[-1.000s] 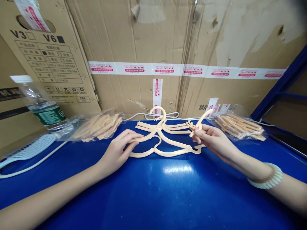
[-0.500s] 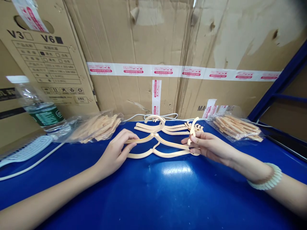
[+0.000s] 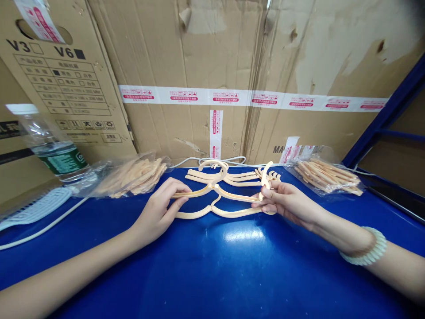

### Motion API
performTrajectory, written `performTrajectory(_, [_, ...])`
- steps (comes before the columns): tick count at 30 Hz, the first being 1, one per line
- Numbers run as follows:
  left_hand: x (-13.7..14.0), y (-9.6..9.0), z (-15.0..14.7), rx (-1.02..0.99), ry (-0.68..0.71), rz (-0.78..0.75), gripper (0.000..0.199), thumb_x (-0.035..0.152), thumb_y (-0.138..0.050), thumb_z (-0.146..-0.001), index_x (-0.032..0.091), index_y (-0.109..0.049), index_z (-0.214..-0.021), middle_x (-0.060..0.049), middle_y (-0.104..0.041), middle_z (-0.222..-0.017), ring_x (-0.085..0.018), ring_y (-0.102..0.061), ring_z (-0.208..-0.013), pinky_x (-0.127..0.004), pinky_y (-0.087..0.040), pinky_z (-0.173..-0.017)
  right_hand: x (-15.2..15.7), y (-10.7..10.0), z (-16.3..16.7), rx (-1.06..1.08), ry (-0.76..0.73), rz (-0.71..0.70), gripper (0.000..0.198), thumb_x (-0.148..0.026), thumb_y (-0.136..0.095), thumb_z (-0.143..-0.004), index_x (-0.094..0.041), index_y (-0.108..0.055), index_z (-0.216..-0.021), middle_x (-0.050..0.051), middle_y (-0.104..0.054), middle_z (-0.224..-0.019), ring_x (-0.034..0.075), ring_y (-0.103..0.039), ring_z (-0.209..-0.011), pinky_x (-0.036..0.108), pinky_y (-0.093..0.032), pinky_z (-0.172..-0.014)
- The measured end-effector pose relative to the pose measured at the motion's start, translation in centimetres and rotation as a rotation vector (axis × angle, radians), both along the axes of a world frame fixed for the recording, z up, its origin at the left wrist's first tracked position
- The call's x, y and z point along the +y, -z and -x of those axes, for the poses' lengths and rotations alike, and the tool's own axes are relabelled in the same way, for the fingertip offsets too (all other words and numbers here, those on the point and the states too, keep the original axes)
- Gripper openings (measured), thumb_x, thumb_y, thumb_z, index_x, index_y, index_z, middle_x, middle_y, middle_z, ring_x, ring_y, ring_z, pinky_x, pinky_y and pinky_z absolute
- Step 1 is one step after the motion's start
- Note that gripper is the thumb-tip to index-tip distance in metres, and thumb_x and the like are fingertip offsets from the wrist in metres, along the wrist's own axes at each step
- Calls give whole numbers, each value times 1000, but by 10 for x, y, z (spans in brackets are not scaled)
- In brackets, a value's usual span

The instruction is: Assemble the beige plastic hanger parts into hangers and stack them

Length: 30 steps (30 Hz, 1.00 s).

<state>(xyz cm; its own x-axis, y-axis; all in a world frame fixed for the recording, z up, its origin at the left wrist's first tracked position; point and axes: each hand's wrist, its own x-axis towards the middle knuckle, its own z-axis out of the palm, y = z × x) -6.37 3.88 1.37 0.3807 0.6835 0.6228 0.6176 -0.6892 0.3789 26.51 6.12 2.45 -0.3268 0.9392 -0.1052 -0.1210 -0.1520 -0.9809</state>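
- L hand [image 3: 162, 201]: fingers closed to a narrow pinch, thumb below, on the L arm of a cream hanger [image 3: 237, 195].
- R hand [image 3: 290, 201]: thumb + fingers hold a small cream hook piece [image 3: 264, 179], curved end pointing up, right at the R tip of the hanger. Can't tell if the 2 are joined; fingertips partly hidden there.
- Hanger sits b/w the hands, about mid-view, hook up, arms spread L & R.
- Just in front, nearer the viewer: a 2nd hanger [image 3: 237, 213] on the blue table [image 3: 212, 270], ends running under/behind both hands.
- Just behind: a stack of cream hanger arms [image 3: 244, 177], w/ more small hooks [image 3: 272, 174] at its R end, next to R hand.
- R wrist: pale green coiled band [image 3: 365, 246].
- Farther out L: clear bag [image 3: 139, 177] of cream parts, lying flat; bottle [image 3: 59, 158] w/ green label, white cap; light brush [image 3: 43, 206] + white cord [image 3: 63, 226] near the table's L side.
- Farther out R: another clear bag [image 3: 328, 177] of cream parts; dark flat item [image 3: 400, 204] at the edge, ID unclear.
- Back: white cable [image 3: 241, 159] along the rear edge; lg cardboard [image 3: 186, 53] w/ red-&-white tape [image 3: 202, 95]; printed box [image 3: 61, 97] marked V3/V6 at L; blue frame [image 3: 361, 135] at R.
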Motion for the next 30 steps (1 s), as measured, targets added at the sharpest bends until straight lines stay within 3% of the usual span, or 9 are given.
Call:
performTrajectory(5, [0,1,0,6,8,-6,11,16,-49,-97,21,-57,-103,-2,-57,-101,-16,-56,-95,-29,-45,-83,-3,-2,3,-15,26,-74,44,-41,-89,-62,-17,-54,-71,3,-71,-66,16,-73,-66,18,-58,-58])
performTrajectory(9, [0,1,0,2,-8,-14,9,17,-49,-97,21,-57,-102,-3,-57,-99,-17,-56,-94,-29,-46,-83,-3,-7,-1,18,10,-52,33,-33,-85,-71,-16,-56,-75,2,-70,-68,16,-72,-63,21,-60,-60])
performTrajectory(13, [0,0,0,4,-28,-32,9,18,-49,-97,21,-57,-100,-3,-57,-98,-18,-57,-93,-30,-46,-82,-2,-11,-4,40,-35,-7,16,-24,-70,-85,-16,-58,-80,8,-74,-85,21,-75,-81,26,-61,-68])
performTrajectory(17, [0,0,0,5,-41,-45,9,20,-48,-97,21,-57,-100,-4,-58,-99,-19,-57,-94,-33,-47,-82,-2,-12,-4,44,-78,17,6,-21,-61,-91,-15,-59,-89,12,-74,-100,23,-73,-93,30,-62,-72])
performTrajectory(25, [-1,-1,0,13,-46,-75,9,19,-48,-97,21,-56,-100,-4,-59,-97,-19,-57,-93,-34,-48,-82,-3,-12,-5,-39,-78,37,15,-24,-70,-85,-16,-58,-84,9,-73,-86,21,-74,-77,28,-62,-69])
performTrajectory(30, [-1,0,0,28,-38,-90,10,15,-48,-97,20,-56,-101,-4,-58,-97,-18,-56,-93,-33,-47,-82,-4,-11,-3,-11,-68,31,24,-25,-78,-78,-17,-56,-81,8,-73,-85,21,-74,-80,25,-62,-68])
